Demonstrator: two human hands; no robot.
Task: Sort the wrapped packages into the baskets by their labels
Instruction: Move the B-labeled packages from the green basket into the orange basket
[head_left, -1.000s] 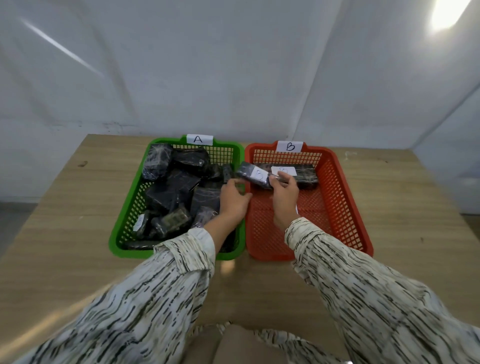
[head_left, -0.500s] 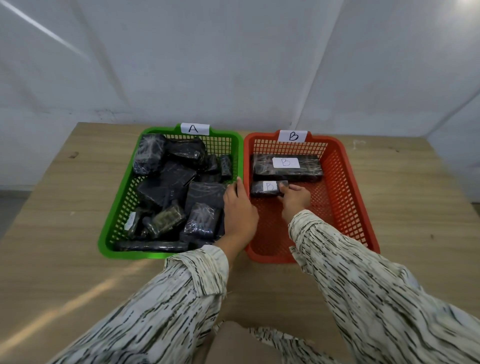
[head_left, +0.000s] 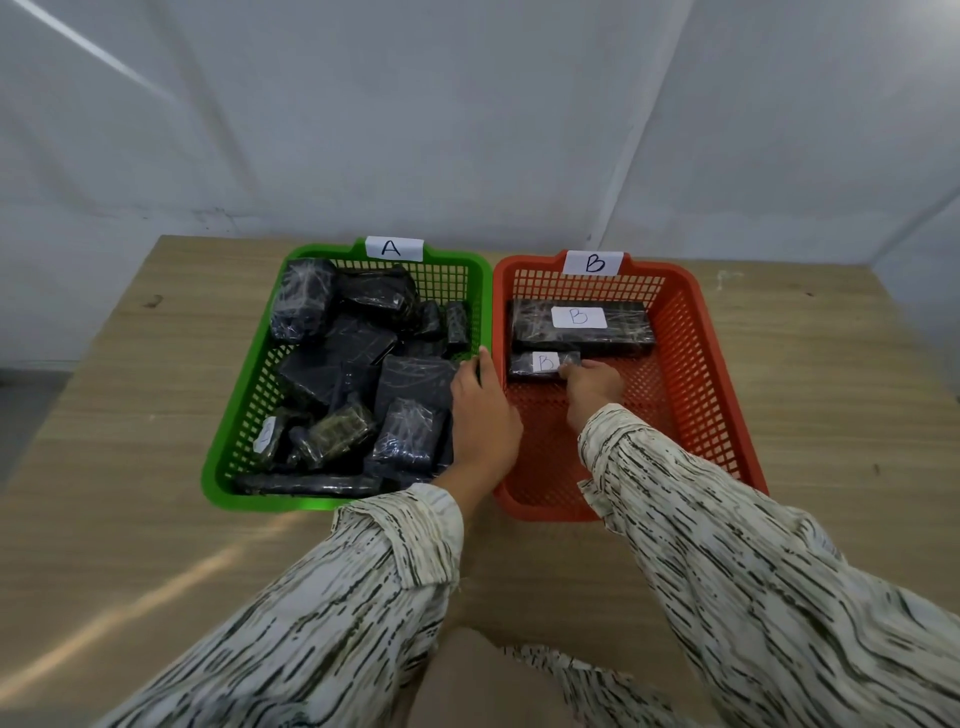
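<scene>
A wooden table (head_left: 156, 415) stood against a white sheet. The packages (head_left: 363, 364) heaped in the green basket (head_left: 270, 503), marked A, showed almost no labels, and one white slip near its front was unreadable. The left hand (head_left: 483, 415) lay flat with straight fingers over the rims where the baskets met, hiding whatever lay beneath. In the red basket (head_left: 717, 395), marked B, the small package (head_left: 535, 364) lay just before the long package (head_left: 623, 332), both marked B. The right hand (head_left: 592, 389) pinched its right end with curled fingers, the thumb hidden. A second earlier both hands had held it in the air.
</scene>
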